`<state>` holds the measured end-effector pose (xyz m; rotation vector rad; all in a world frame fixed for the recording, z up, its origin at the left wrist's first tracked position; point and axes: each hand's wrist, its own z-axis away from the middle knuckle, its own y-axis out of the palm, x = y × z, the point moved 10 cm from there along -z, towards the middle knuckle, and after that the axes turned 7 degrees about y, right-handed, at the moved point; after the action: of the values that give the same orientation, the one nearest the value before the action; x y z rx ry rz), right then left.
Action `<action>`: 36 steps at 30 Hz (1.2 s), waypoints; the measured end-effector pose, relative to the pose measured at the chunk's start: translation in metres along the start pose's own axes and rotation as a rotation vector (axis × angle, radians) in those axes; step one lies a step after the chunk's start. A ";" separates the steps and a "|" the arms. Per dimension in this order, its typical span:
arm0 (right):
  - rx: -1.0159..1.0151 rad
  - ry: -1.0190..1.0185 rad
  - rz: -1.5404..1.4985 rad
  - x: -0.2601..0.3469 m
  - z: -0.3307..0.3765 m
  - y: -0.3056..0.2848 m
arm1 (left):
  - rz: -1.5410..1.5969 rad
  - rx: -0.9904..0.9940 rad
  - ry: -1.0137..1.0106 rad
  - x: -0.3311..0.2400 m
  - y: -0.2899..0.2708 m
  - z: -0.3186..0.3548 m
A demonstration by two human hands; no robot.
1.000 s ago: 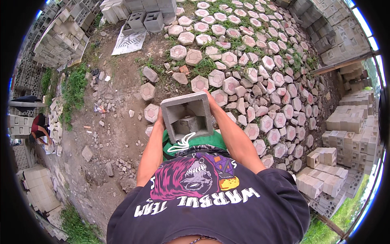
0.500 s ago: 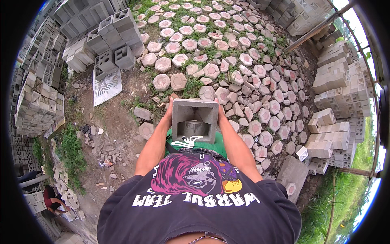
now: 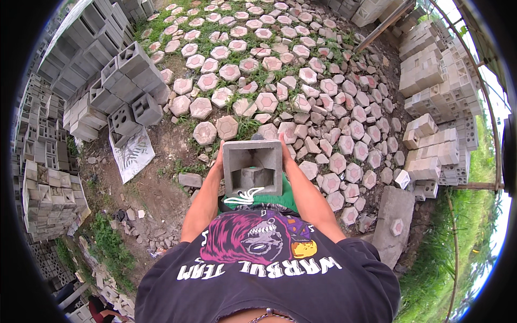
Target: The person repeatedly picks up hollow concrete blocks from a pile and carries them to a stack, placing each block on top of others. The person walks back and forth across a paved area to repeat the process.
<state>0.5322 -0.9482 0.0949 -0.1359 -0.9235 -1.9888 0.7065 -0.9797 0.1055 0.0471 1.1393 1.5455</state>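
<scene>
Hexagonal pavers point(image 3: 226, 126) closer ahead now, hollow concrete block point(image 3: 253, 168) still carried.

Most of the left hand point(image 3: 219, 159) and right hand point(image 3: 284, 146) is hidden behind the hollow concrete block point(image 3: 252, 168); only finger edges are seen at its sides. The ground under the block is covered. The figure far lower-left of the block is cut off by the rim.

Head camera looks steeply down, close over the chest.
</scene>
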 end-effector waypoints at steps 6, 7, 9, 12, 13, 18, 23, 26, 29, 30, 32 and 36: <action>-0.038 0.010 0.005 0.077 -0.074 0.025 | -0.029 -0.082 0.153 -0.087 -0.003 -0.061; -0.045 0.014 0.037 0.095 -0.087 0.029 | -0.029 -0.127 0.133 -0.100 -0.006 -0.070; -0.062 0.017 0.110 0.135 -0.108 0.035 | -0.036 -0.120 0.106 -0.124 0.000 -0.094; -0.041 0.010 0.119 0.189 -0.132 0.060 | -0.040 -0.131 0.095 -0.160 -0.003 -0.130; -0.034 0.010 0.103 0.204 -0.134 0.062 | -0.049 -0.132 0.089 -0.168 -0.001 -0.140; 0.010 0.076 0.065 0.264 -0.136 0.076 | -0.100 -0.158 0.065 -0.209 0.007 -0.195; -0.070 -0.089 -0.053 0.291 -0.161 0.014 | -0.205 -0.237 -0.029 -0.236 0.064 -0.225; 0.106 -0.105 -0.218 0.296 -0.161 0.006 | -0.381 -0.128 0.054 -0.261 0.125 -0.231; 0.044 -0.148 -0.322 0.299 -0.151 -0.029 | -0.402 -0.001 -0.066 -0.250 0.156 -0.266; 0.022 -0.162 -0.374 0.301 -0.145 -0.041 | -0.386 0.048 -0.142 -0.240 0.163 -0.284; -0.221 -0.166 -0.327 0.305 -0.120 -0.044 | -0.352 0.106 -0.263 -0.224 0.158 -0.306; -0.260 -0.240 -0.478 0.313 -0.110 -0.080 | -0.380 0.210 -0.466 -0.205 0.188 -0.341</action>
<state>0.3167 -1.2128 0.1066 -0.3310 -0.9005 -2.5787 0.4390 -1.3245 0.1599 0.2993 0.8700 1.0042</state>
